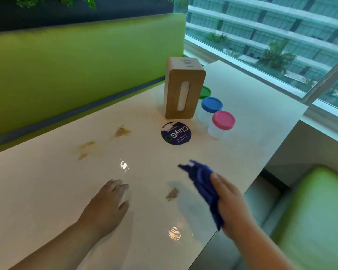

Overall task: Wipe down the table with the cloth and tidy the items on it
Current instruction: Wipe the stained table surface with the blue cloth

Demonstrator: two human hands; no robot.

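My right hand (pixel 232 203) grips a dark blue cloth (pixel 202 182) near the white table's (pixel 47 191) right edge. My left hand (pixel 107 203) rests flat on the table top, fingers apart and holding nothing. Brown stains (pixel 121 131) mark the far left part of the table, and a small patch of grey-brown crumbs (pixel 172 194) lies between my hands. A wooden tissue box (pixel 181 90) stands upright at the back. Beside it are three clear jars in a row, with a green lid (pixel 205 92), a blue lid (pixel 211 104) and a pink lid (pixel 223 119).
A round dark sticker (pixel 176 133) lies flat in front of the tissue box. Green bench seats run behind the table (pixel 76 65) and at the lower right (pixel 310 215). A window (pixel 271 36) fills the right side beyond a white ledge.
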